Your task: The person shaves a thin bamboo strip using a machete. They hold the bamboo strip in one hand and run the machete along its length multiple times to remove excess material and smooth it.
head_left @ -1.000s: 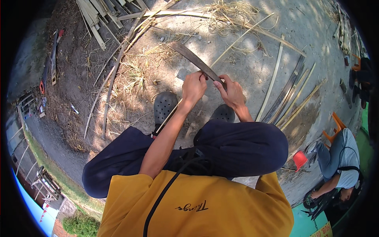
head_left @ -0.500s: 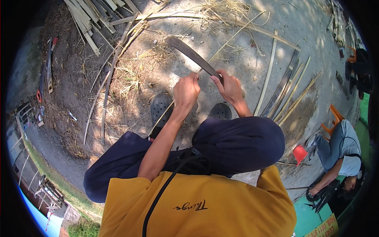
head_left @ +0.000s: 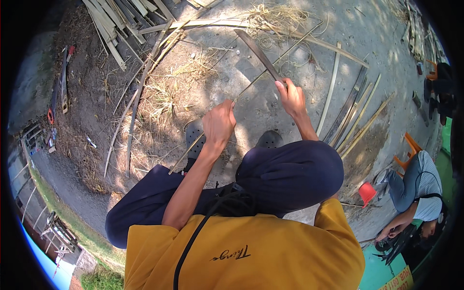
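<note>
A person seen from above sits or squats outdoors, knees apart. A thin bamboo strip (head_left: 250, 86) runs through the left hand (head_left: 218, 124), the nearer of the two. Its long axis is a slant: the near end is below and left of that hand, by the left leg, and the far part reaches away and to the right, passing left of and beyond the right hand (head_left: 293, 99).

A machete (head_left: 259, 53) extends from the right hand, away and to the left. Its blade crosses the line of the strip beyond both hands; whether steel and bamboo touch there, I cannot tell.

The left hand is closed in a loose fist, pinching the strip near thumb and forefinger. The right hand is wrapped around the machete's handle end, thumb along it. The hands are apart, the left one lower and closer to the body.

Below the left hand, the strip passes over the left clog (head_left: 195, 141). Beyond the hands are curly shavings (head_left: 278, 19) on the ground; to the right of the right hand lies a long pale strip (head_left: 330, 89).
</note>
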{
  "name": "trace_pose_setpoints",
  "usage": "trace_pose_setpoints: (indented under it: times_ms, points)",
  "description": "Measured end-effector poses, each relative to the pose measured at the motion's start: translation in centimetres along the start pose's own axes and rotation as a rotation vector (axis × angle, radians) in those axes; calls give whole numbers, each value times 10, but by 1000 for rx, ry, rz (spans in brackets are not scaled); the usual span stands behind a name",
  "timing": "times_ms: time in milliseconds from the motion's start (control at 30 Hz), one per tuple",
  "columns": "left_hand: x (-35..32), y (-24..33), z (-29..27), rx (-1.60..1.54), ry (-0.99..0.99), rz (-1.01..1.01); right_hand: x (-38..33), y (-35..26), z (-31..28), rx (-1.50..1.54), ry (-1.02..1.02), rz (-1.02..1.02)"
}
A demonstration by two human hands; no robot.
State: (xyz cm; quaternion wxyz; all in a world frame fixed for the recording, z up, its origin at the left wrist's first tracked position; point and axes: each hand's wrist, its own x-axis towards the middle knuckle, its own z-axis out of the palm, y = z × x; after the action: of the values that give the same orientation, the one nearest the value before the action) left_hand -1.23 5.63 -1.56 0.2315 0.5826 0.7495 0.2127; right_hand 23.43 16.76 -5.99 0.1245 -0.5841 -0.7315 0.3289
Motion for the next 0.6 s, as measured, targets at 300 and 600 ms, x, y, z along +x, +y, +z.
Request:
trace_pose_setpoints:
  times_ms: [300,600]
  points:
    - [3,19,-12,-26,-43,-82,-33,-32,25,156,4,17]
    - [1,17,-13,-5,-26,-78,-16,-17,19,107,-9,-24]
